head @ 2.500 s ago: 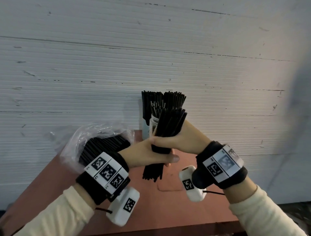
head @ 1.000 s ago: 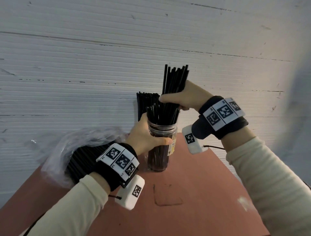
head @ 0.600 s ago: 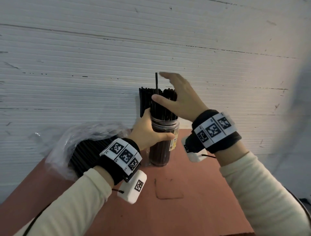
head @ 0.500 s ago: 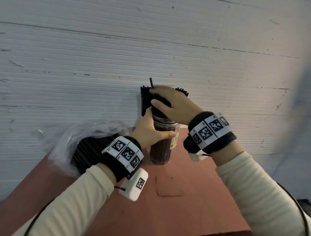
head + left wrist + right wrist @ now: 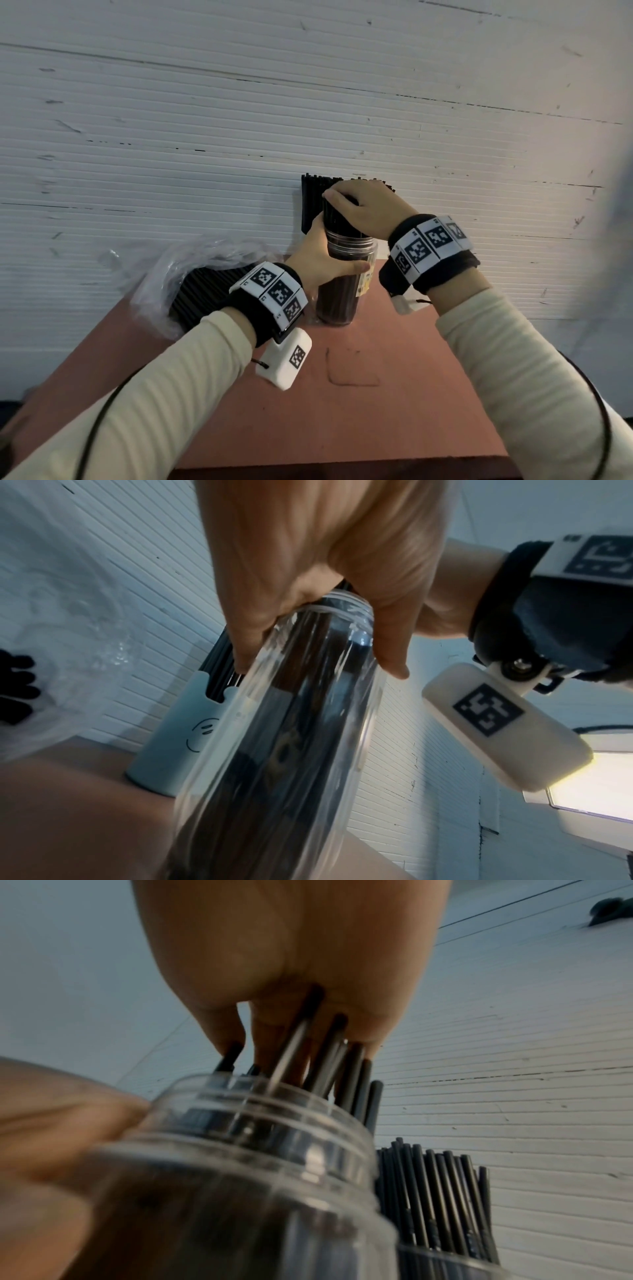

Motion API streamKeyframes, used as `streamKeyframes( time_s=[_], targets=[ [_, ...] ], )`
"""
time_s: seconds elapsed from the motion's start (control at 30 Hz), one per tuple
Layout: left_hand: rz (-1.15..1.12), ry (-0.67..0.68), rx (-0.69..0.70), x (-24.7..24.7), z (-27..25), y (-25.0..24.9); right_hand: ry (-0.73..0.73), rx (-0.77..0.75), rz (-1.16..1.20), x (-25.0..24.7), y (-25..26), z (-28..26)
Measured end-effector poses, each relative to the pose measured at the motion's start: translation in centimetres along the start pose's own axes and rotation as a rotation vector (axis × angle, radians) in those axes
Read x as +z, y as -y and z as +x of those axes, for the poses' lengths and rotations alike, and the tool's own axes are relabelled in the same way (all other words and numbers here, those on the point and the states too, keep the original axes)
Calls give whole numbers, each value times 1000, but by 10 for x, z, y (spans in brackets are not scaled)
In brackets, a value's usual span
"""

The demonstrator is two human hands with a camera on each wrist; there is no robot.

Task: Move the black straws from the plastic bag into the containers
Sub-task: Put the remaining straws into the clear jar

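Note:
A clear jar [image 5: 339, 298] [image 5: 291, 737] [image 5: 257, 1191] full of black straws [image 5: 337, 219] [image 5: 356, 1074] stands upright at the back of the reddish table [image 5: 376, 411]. My left hand [image 5: 322, 260] [image 5: 51, 1123] grips the jar just below its neck. My right hand [image 5: 359, 209] [image 5: 325, 561] [image 5: 291, 961] is cupped over the straw tops, palm on the tips, thumb and fingers hanging down round the bunch. The crumpled plastic bag [image 5: 164, 270] lies to the left with more black straws [image 5: 202, 291] in it.
A light blue holder [image 5: 178, 737] packed with straws [image 5: 310, 202] [image 5: 438, 1191] stands right behind the jar, against the white ribbed wall [image 5: 308, 102]. A drawn rectangle [image 5: 352, 368] marks the table in front of the jar. The table's front edge [image 5: 342, 469] is near me.
Both hands held a loose straw bundle; it went into the jar while the left hand took the jar. The right hand let go, then came down and cupped the straw tops.

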State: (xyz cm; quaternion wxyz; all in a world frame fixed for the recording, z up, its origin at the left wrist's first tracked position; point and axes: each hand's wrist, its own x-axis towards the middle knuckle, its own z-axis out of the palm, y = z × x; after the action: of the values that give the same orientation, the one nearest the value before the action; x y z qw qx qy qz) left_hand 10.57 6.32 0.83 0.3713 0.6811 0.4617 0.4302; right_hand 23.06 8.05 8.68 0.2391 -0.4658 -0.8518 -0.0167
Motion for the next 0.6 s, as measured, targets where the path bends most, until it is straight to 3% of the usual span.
streamKeyframes(
  time_s=[0.17,0.3,0.37,0.47,0.6],
  targets=[
    [103,25,-37,-16,-11,1,-180,-67,5,-1,4,-11],
    [176,-224,19,-46,-38,-3,-456,-208,163,4,29,-28],
    [192,-337,93,-67,-54,-5,-525,-258,211,13,44,-34],
    [219,-455,171,-95,-77,-5,-389,-250,319,36,68,-35],
    [404,-528,145,-128,-99,3,117,-126,330,77,98,-24]
  ],
)
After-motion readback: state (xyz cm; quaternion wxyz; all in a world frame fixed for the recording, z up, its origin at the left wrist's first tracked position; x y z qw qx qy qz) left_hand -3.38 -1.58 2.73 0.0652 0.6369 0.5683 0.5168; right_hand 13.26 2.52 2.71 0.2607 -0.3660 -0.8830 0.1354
